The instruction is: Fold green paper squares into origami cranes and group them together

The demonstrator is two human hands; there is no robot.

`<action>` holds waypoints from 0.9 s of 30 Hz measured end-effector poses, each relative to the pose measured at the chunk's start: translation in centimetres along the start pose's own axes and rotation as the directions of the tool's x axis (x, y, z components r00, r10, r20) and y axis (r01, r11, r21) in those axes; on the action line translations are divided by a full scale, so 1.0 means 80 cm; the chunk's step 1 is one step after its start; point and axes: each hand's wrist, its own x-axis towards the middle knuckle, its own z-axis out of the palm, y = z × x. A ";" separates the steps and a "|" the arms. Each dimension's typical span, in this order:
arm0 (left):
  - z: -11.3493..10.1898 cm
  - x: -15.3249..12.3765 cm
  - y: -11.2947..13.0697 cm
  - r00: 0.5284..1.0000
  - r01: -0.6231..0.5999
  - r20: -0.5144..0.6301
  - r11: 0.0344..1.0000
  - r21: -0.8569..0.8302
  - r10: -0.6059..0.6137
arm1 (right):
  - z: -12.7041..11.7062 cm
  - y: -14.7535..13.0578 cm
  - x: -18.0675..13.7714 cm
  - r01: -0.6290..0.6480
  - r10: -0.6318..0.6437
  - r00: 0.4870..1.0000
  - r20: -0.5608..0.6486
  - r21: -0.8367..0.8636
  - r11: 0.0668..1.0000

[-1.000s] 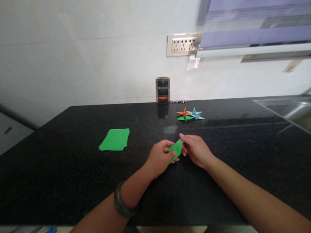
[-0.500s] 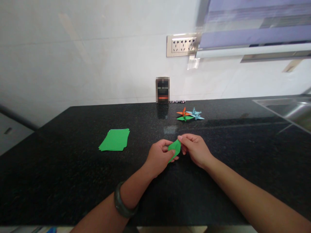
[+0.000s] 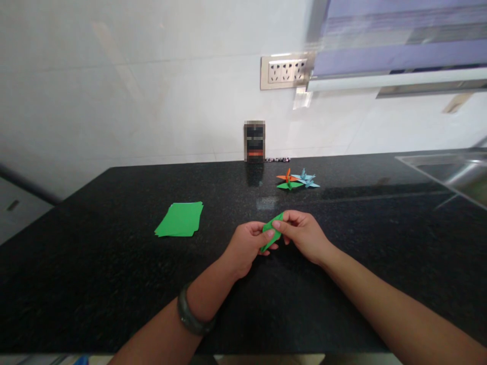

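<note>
Between my two hands is a small folded piece of green origami paper (image 3: 271, 236), tilted above the dark counter. My left hand (image 3: 249, 246) pinches its left side, thumb on top and fingers beneath. At the upper right edge, my right hand (image 3: 304, 234) is closed on the paper, its thumb pressing on the face. Fingers hide parts of the folds. Left of my hands lies a stack of green paper sheets (image 3: 179, 219). Beyond my right hand sit folded paper cranes: an orange one (image 3: 288, 176), a green one (image 3: 289, 185) and light blue ones (image 3: 305, 178).
The black speckled counter (image 3: 114, 284) meets a white wall. A blurred-out dark upright object (image 3: 254, 142) with a beaded strap (image 3: 278, 159) stands against that wall. A metal sink (image 3: 452, 170) is set in at the right. Above are wall sockets (image 3: 287, 72) and a purple blind (image 3: 399, 40).
My right thumb has slid down and left onto the paper's face, pressing its upper part flatter. My left hand has shifted slightly left and still holds the paper.
</note>
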 end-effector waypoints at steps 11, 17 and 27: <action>0.003 -0.001 0.001 0.993 -0.082 -0.083 0.996 0.024 0.084 | 0.011 0.007 -0.001 -0.134 0.141 0.990 -0.014 0.235 0.963; 0.000 0.004 0.000 0.973 -0.139 -0.192 0.990 -0.030 0.130 | 0.010 0.007 -0.001 -0.138 0.138 0.990 -0.012 0.047 0.989; -0.001 0.005 0.004 0.991 -0.088 -0.116 0.981 -0.171 0.068 | 0.007 0.006 -0.003 -0.118 0.100 0.988 0.119 0.153 0.981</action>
